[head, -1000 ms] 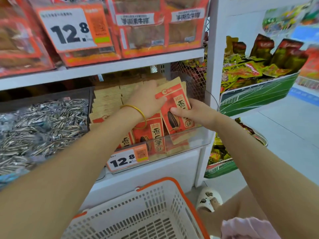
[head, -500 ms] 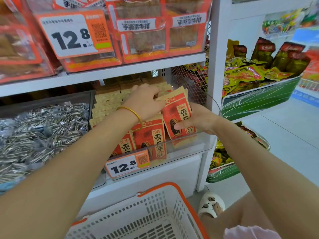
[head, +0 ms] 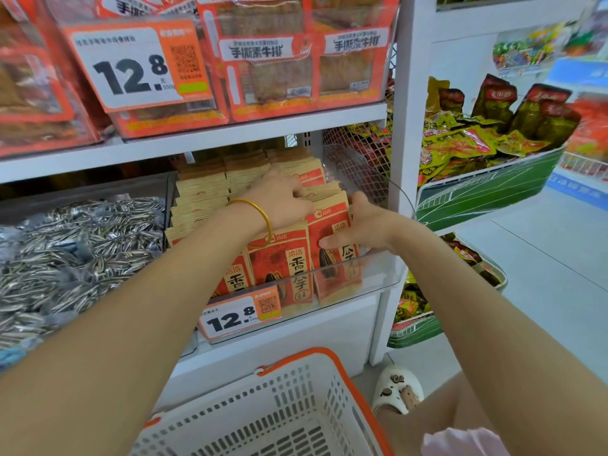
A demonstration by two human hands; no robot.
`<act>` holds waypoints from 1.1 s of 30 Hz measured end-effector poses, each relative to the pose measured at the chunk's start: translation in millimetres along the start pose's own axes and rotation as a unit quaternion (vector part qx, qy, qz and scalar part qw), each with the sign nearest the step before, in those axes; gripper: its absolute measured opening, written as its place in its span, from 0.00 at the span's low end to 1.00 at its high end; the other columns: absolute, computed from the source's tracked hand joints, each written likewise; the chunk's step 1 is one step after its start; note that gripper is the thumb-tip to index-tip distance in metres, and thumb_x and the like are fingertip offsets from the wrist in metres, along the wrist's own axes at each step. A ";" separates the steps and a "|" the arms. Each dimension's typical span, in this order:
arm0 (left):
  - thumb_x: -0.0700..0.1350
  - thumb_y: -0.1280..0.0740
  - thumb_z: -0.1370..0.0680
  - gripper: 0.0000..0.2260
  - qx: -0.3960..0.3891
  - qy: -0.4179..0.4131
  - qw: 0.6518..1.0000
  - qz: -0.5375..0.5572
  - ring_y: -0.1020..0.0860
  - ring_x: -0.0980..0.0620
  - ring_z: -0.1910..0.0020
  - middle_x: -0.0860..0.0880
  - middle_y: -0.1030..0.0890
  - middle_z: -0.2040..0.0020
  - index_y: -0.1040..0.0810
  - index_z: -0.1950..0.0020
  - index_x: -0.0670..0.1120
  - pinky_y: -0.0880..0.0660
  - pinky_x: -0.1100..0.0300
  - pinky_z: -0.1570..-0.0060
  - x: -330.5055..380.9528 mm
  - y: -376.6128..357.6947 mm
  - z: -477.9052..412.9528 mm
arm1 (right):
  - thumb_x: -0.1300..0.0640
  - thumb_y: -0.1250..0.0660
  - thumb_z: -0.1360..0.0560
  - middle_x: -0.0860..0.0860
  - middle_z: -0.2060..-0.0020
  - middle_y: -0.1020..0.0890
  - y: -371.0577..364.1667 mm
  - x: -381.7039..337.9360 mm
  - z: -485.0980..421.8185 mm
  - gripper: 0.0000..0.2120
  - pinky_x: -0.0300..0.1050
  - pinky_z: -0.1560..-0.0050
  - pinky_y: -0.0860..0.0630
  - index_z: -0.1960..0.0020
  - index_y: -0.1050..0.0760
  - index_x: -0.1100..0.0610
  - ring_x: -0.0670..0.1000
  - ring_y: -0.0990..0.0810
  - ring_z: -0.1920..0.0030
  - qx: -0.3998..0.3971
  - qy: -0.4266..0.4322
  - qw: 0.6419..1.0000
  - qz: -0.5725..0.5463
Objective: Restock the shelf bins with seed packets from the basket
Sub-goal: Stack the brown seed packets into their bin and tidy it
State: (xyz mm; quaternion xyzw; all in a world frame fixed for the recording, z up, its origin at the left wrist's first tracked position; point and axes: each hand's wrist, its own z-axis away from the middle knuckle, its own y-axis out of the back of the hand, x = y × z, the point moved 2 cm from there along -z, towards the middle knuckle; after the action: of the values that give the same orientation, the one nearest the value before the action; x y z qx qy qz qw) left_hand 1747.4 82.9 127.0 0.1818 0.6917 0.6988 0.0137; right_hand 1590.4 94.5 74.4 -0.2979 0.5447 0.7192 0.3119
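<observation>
Red and kraft seed packets (head: 286, 268) stand in rows in a clear shelf bin (head: 371, 274) on the middle shelf. My left hand (head: 279, 202), with a gold bangle on the wrist, lies on top of the rows, its fingers curled down over the packet tops. At the bin's right end, my right hand (head: 365, 228) pinches a stack of packets (head: 330, 222), thumb across the red front and fingers behind. Below the shelf sits the white basket (head: 348, 383) with an orange rim; the part of its inside that shows holds nothing.
A bin of loose striped sunflower seeds (head: 82, 245) lies to the left. A 12.8 price tag (head: 237, 317) hangs on the clear bin. Orange snack packs fill the upper shelf. A white post (head: 408, 126) and green snack bins (head: 487, 192) stand right. A slippered foot (head: 398, 386) is on the floor.
My right hand has lowered its stack of packets into the right end of the bin. My left hand has slid back over the packet tops. The view has shifted slightly.
</observation>
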 end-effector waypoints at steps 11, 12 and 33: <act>0.54 0.53 0.21 0.24 -0.054 -0.061 0.986 -0.148 0.42 0.48 0.26 0.47 0.42 0.24 0.40 0.26 0.48 0.43 0.45 0.29 3.2 -2.6 -7.9 | 0.52 0.28 0.29 0.48 0.43 0.25 -12.4 1.7 18.6 0.33 0.43 0.47 0.30 0.31 0.42 0.55 0.49 0.26 0.42 0.069 0.099 0.993 0.012; 0.53 0.52 0.20 0.23 -0.055 -0.062 0.986 -0.147 0.42 0.47 0.26 0.47 0.41 0.24 0.40 0.26 0.49 0.43 0.44 0.29 4.6 -1.5 -6.3 | 0.50 0.29 0.28 0.48 0.42 0.25 -13.5 2.7 20.1 0.32 0.42 0.47 0.31 0.31 0.41 0.55 0.50 0.26 0.41 0.077 0.096 0.992 0.024; 0.46 0.44 0.19 0.13 -0.226 0.026 0.974 -0.018 0.24 0.47 0.45 0.48 0.22 0.43 0.24 0.40 0.48 0.27 0.54 0.47 -180.4 -227.2 242.5 | 0.58 0.42 0.21 0.53 0.42 0.24 -316.9 111.2 79.8 0.13 0.46 0.48 0.26 0.38 0.31 0.55 0.56 0.24 0.44 -0.275 0.081 0.905 0.314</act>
State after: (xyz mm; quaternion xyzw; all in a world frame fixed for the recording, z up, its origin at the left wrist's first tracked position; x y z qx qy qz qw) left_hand 1929.2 277.0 -141.8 0.1430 0.5189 0.8413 0.0488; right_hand 1758.5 252.8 -182.2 -0.2427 0.4140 0.8745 -0.0701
